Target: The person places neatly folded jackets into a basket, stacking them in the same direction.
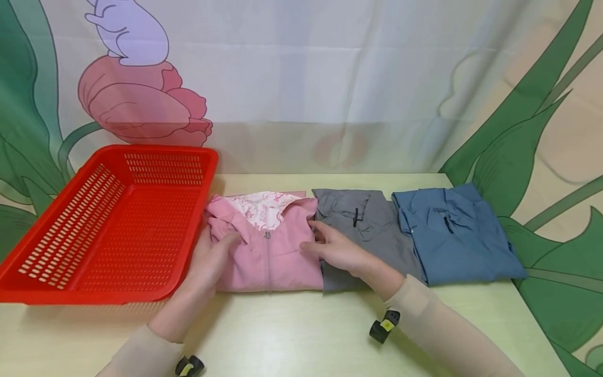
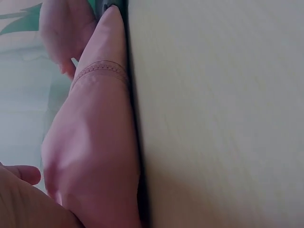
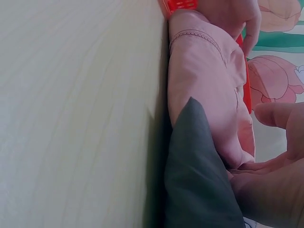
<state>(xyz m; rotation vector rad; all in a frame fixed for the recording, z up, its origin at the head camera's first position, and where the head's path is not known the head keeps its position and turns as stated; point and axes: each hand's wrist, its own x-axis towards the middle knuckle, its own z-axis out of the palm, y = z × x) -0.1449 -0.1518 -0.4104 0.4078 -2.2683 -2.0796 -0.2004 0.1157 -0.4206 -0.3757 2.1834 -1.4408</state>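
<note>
A folded pink zip jacket [image 1: 287, 262] with a white-and-pink patterned lining lies on the table between both hands. My left hand [image 1: 209, 256] is at its left side, thumb over the top and fingers hidden along the edge. In the left wrist view the left thumb [image 2: 26, 174] stands off the fabric. At the opposite edge, my right hand [image 1: 336, 248] has its fingers tucked against the jacket's side, beside a folded grey garment [image 1: 377, 230]. The right wrist view shows the right thumb [image 3: 273, 114] raised and apart from the cloth.
A red plastic basket [image 1: 136, 235] with slotted walls stands left of the jacket. Right of the grey garment lies a folded blue garment [image 1: 464, 246]. A printed curtain [image 1: 330, 94] hangs behind the pale table [image 1: 282, 335].
</note>
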